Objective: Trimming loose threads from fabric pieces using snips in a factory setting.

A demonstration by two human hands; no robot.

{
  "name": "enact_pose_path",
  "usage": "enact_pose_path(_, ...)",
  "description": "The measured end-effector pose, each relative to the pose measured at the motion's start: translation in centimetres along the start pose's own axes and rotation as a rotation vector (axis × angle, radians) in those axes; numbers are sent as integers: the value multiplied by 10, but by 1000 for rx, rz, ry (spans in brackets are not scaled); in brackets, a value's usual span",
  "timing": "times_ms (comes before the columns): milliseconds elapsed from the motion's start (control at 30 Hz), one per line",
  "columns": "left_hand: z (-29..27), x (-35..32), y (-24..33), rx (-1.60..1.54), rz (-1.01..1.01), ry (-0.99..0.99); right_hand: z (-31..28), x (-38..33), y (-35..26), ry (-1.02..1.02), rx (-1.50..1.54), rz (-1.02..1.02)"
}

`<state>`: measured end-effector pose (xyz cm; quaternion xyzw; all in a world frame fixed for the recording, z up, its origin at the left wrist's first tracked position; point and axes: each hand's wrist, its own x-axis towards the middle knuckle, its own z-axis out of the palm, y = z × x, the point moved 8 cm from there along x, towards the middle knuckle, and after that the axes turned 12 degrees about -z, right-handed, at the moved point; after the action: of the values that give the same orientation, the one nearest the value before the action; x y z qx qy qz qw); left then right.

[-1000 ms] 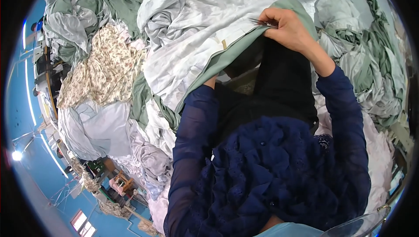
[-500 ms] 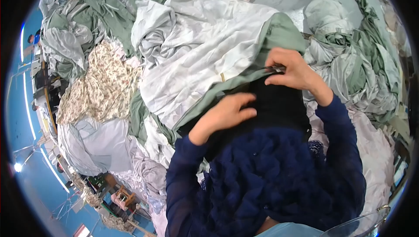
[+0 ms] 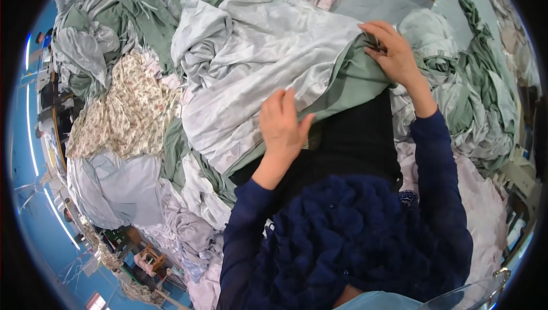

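Note:
A large white cloth with a green side lies in front of me, its near part reaching over my black-clad lap. My left hand rests on the near edge, fingers stretched and thumb apart, holding nothing visible. At the cloth's right corner, my right hand has its fingers bent over the edge. A small dark thing shows between its thumb and fingers, too little visible to name. Below that hand the green side lies turned toward me.
Heaped white and green cloth lies at far left, with a floral cloth nearer. More bundled cloth is piled at right. Pale lilac cloth hangs at lower left. A grey sheet lies at the back.
My right hand has moved up and away to the cloth's far right corner. My left hand has shifted away from me onto the white fabric. The green strip at the near edge shows wider.

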<state>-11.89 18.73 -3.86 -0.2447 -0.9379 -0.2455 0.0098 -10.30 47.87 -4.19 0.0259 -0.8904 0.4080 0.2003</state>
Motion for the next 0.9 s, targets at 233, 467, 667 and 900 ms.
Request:
enact_pose_path(233, 35, 27, -6, 79, 57, 128, -2, -11, -21, -132, -207, -144)
enact_pose_path(467, -45, 7, -14, -204, 60, 310, -5, -95, -33, 26, -178, -114)
enact_pose_path(667, -62, -12, -55, -55, -43, 402, -7, -139, -30, 211, -284, -21)
enact_pose_path(900, -60, -19, -72, -68, -125, 373, -19, -153, -36, 317, -301, -53)
